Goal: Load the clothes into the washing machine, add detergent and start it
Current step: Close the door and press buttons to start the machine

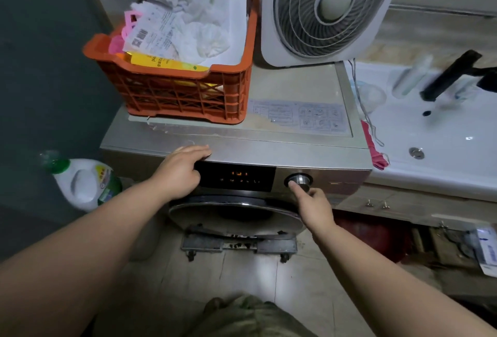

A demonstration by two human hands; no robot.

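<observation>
Right hand (313, 206) nearer: forefinger extended, touching program dial (300, 181) just above-left, gripping nothing. Left hand (183, 171) flat, resting on washing machine (282, 148) top edge, beside lit display (236, 177).

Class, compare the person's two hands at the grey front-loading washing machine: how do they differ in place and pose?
The left hand rests over the top front edge of the grey washing machine, fingers fairly flat; the right hand sits lower, on the front panel. The left hand touches no control; the right hand's thumb touches the round silver dial. Both are bare and touch the machine.
</observation>
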